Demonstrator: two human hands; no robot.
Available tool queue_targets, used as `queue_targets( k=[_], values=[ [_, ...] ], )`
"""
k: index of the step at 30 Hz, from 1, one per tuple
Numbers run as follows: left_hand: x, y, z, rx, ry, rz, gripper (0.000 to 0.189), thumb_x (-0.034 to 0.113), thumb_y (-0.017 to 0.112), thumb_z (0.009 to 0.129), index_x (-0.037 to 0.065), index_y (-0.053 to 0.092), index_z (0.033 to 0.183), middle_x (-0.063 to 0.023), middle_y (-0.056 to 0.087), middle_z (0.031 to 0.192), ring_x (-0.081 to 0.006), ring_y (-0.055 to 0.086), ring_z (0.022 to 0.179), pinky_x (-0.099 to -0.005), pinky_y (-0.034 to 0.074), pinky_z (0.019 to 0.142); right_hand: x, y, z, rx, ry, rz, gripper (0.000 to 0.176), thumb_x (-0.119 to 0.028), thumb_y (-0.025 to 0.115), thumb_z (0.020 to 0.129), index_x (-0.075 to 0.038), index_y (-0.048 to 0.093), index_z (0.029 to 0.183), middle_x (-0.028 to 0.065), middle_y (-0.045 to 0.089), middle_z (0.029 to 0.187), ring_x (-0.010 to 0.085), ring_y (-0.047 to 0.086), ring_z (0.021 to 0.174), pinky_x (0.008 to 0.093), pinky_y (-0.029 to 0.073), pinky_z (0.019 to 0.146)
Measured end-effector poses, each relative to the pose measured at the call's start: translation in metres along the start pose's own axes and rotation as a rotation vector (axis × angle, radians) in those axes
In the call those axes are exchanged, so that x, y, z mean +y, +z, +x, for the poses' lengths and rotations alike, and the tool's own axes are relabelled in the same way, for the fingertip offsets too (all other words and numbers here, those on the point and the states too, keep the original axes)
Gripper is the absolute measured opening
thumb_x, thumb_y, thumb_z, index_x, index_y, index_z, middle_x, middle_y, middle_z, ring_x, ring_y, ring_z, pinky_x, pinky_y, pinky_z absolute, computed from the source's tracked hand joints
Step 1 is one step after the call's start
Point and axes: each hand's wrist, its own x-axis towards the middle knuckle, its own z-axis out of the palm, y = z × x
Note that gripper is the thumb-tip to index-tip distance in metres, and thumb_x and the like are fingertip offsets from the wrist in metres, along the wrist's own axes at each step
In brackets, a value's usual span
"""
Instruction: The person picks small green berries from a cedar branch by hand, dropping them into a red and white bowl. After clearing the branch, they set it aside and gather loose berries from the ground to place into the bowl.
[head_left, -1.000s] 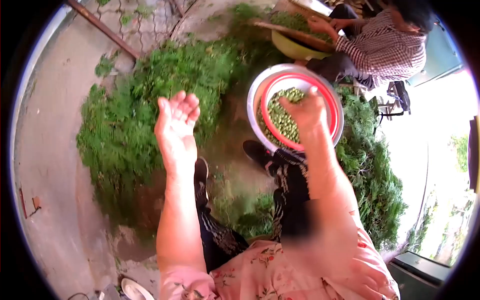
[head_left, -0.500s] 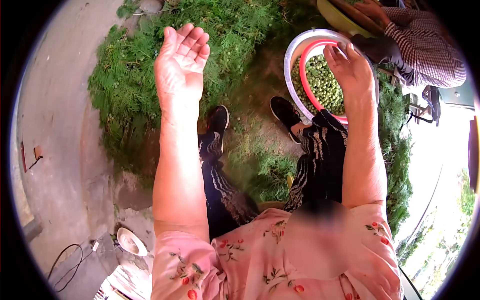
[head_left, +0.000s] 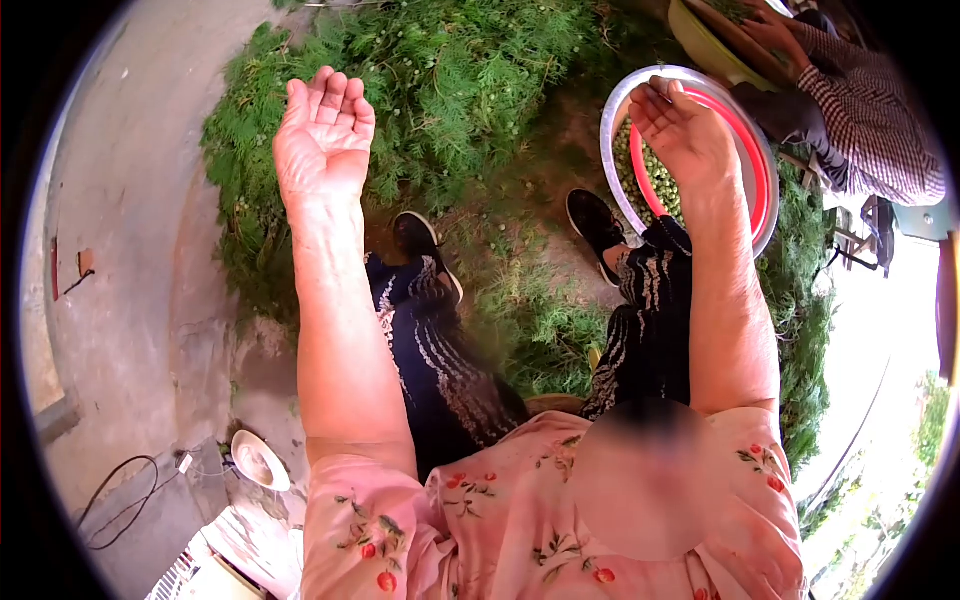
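Observation:
My left hand (head_left: 325, 145) is raised palm up over the left side, its fingers lightly curled and holding nothing. Behind it lies a heap of green feathery branches (head_left: 440, 100). My right hand (head_left: 685, 135) is likewise palm up and bare, fingers loosely bent. In this view it overlaps a red-rimmed sieve or basin (head_left: 757, 165), which sits within a larger pale basin (head_left: 612, 135). Small round green fruits (head_left: 630, 185) fill the part of the basins that shows beside my wrist.
At the upper right a person in a checked sleeve (head_left: 855, 115) has their hands at a yellow-green basin (head_left: 715, 45). Loose sprigs (head_left: 545, 325) lie between my feet. A pale hat-like round thing (head_left: 260, 460) and a dark cable (head_left: 125, 500) are on the concrete at left.
Both hands stay palm up. My left hand has shifted left and slightly down; the right now covers more of the green fruits. The basins and ground appear farther right as the view moves.

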Motion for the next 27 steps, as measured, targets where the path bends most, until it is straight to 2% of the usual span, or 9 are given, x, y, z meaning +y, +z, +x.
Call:
queue_targets(
  k=[4,14,16,18,20,22,24,25,27],
  values=[
    [0.012,-0.017,-0.001,0.056,0.027,-0.002,0.030,0.031,0.058,0.087,0.002,0.057,0.094,-0.0037,0.058,0.083,-0.0193,0.055,0.082,-0.0313,0.045,0.074,0.004,0.005,-0.005,0.006,0.017,-0.025,0.026,-0.010,0.050,0.091,0.011,0.049,0.106,0.0218,0.056,0.103,0.0317,0.056,0.096,0.0417,0.049,0.087],
    [0.018,-0.037,-0.009,0.184,0.061,0.056,0.026,0.026,0.062,0.084,0.002,0.060,0.091,-0.0062,0.061,0.083,-0.0190,0.058,0.081,-0.0283,0.047,0.071,0.029,0.015,-0.009,-0.102,0.083,-0.156,0.021,-0.013,0.051,0.091,0.005,0.055,0.100,0.0161,0.060,0.093,0.0271,0.060,0.085,0.0379,0.052,0.077],
    [0.015,-0.035,-0.020,0.044,0.058,0.189,0.021,0.022,0.063,0.083,0.002,0.062,0.089,-0.0075,0.064,0.080,-0.0162,0.060,0.074,-0.0254,0.048,0.067,0.037,0.018,-0.011,-0.122,0.100,-0.185,0.020,-0.013,0.051,0.090,0.005,0.055,0.100,0.0160,0.060,0.093,0.0271,0.060,0.085,0.0380,0.052,0.076],
    [0.013,-0.024,-0.032,-0.057,0.135,0.631,0.024,0.021,0.062,0.085,0.002,0.063,0.098,-0.0086,0.065,0.087,-0.0153,0.061,0.079,-0.0258,0.048,0.071,0.049,0.022,-0.014,-0.153,0.088,-0.278,0.022,-0.014,0.051,0.090,0.005,0.055,0.101,0.0149,0.059,0.092,0.0258,0.060,0.083,0.0361,0.051,0.074],
    [0.000,-0.018,-0.043,-0.236,0.230,0.855,0.021,0.021,0.060,0.086,0.003,0.065,0.097,-0.0094,0.066,0.087,-0.0136,0.061,0.076,-0.0246,0.048,0.068,0.062,0.020,-0.015,-0.192,0.061,-0.398,0.024,-0.014,0.051,0.090,0.006,0.054,0.103,0.0143,0.059,0.092,0.0250,0.060,0.082,0.0351,0.051,0.072],
    [-0.011,-0.017,-0.053,-0.419,0.162,0.932,0.020,0.019,0.058,0.087,0.004,0.065,0.098,-0.0089,0.066,0.085,-0.0129,0.061,0.075,-0.0236,0.048,0.066,0.071,0.015,-0.010,-0.228,0.061,-0.563,0.025,-0.015,0.053,0.089,0.005,0.056,0.103,0.0116,0.060,0.089,0.0224,0.060,0.076,0.0331,0.051,0.069],
    [-0.019,-0.011,-0.064,-0.481,0.150,1.099,0.019,0.016,0.058,0.087,0.003,0.065,0.099,-0.0090,0.066,0.085,-0.0128,0.061,0.073,-0.0228,0.049,0.066,0.081,0.011,-0.010,-0.220,0.067,-0.725,0.025,-0.016,0.054,0.089,0.004,0.057,0.103,0.0106,0.061,0.088,0.0215,0.060,0.074,0.0321,0.051,0.068],
    [-0.029,-0.014,-0.065,-0.504,0.260,1.187,0.018,0.015,0.059,0.086,0.003,0.065,0.098,-0.0100,0.066,0.085,-0.0137,0.061,0.072,-0.0235,0.051,0.066,0.088,0.008,-0.006,-0.213,0.095,-0.741,0.024,-0.016,0.056,0.087,0.002,0.058,0.103,0.0100,0.061,0.088,0.0203,0.060,0.072,0.0306,0.050,0.067],
    [-0.038,-0.011,-0.078,-0.493,0.204,1.361,0.016,0.016,0.060,0.085,0.005,0.065,0.094,-0.0084,0.067,0.085,-0.0148,0.062,0.073,-0.0260,0.053,0.066,0.112,0.000,0.007,-0.184,0.185,-0.647,0.024,-0.016,0.057,0.086,0.002,0.058,0.103,0.0104,0.061,0.088,0.0208,0.060,0.073,0.0308,0.050,0.068]
  ],
)
